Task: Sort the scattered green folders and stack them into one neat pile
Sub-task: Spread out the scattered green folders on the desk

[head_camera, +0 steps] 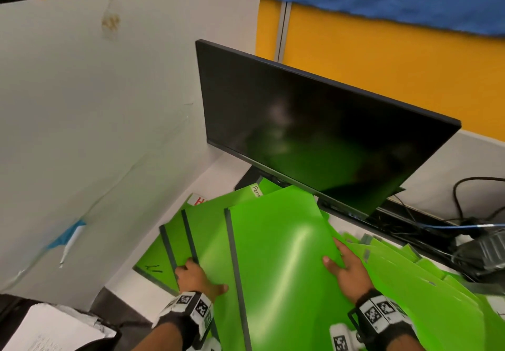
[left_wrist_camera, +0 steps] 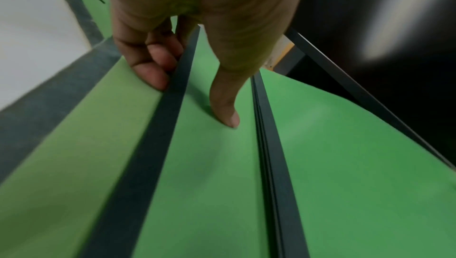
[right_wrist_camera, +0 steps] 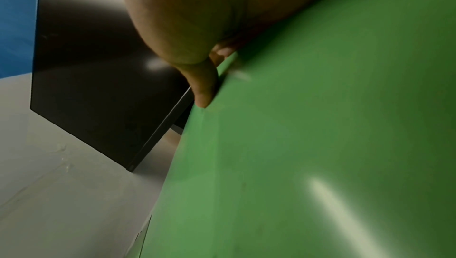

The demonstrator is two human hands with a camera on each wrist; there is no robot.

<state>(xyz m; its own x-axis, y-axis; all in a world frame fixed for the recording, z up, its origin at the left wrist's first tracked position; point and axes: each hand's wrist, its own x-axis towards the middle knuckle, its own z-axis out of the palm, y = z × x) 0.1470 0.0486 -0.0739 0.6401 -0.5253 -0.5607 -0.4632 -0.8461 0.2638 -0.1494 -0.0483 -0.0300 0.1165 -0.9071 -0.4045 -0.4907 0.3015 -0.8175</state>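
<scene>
Several green folders with dark spines lie fanned across the white desk under the monitor. The top folder [head_camera: 278,244] is large and glossy. My left hand [head_camera: 205,275] grips a lower folder [head_camera: 210,241] at its near left corner: in the left wrist view the fingers [left_wrist_camera: 153,75] curl under its dark spine [left_wrist_camera: 172,106] and the thumb [left_wrist_camera: 227,114] presses on the green cover. My right hand [head_camera: 334,255] holds the top folder's right edge, thumb [right_wrist_camera: 203,94] on the cover [right_wrist_camera: 320,145], fingers hidden behind. More green folders [head_camera: 410,274] lie scattered to the right.
A dark monitor [head_camera: 314,132] leans over the far end of the folders. A white partition board [head_camera: 95,132] walls the left side. Cables [head_camera: 464,214] and a black device [head_camera: 486,252] sit at the right. White papers [head_camera: 49,329] lie at the lower left.
</scene>
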